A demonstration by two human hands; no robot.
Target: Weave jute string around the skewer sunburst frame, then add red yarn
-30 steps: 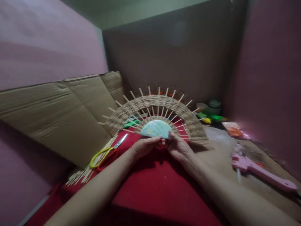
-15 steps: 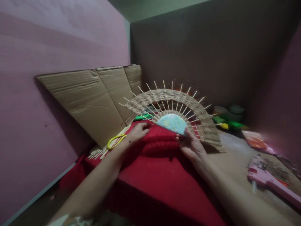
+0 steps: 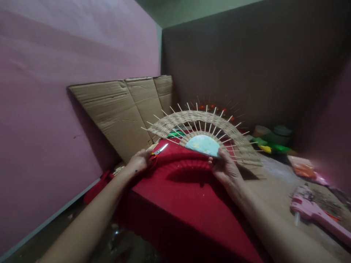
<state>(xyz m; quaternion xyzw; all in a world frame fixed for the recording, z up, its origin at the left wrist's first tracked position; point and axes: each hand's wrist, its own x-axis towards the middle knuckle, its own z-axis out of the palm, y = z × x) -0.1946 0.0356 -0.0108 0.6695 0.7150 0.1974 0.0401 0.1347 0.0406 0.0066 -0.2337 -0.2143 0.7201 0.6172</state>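
Note:
My right hand (image 3: 226,168) grips the lower right corner of a woven half-round fan (image 3: 202,116), thumb over its pale blue cloth centre (image 3: 203,145). Thin sticks radiate from that centre through a wide woven band and poke out past its outer edge. The fan is held up above a red cloth (image 3: 181,197), its shadow falling below. On the left, my left hand (image 3: 139,160) is closed around the orange handles of a pair of scissors (image 3: 161,149), blades pointing up and right. The fingers partly cover the handles. Pale sticks (image 3: 118,169) lie partly hidden behind that hand.
A folded cardboard sheet (image 3: 109,109) leans against the pink wall (image 3: 55,109) at left. To the right, a pink glue gun (image 3: 309,210) lies on the brown surface, near an orange packet (image 3: 303,168). Green and yellow items (image 3: 265,148) sit farther back.
My left hand has moved left and now holds the scissors. The yellow loop beside my left wrist no longer shows. My right hand still holds the fan; the view has shifted slightly.

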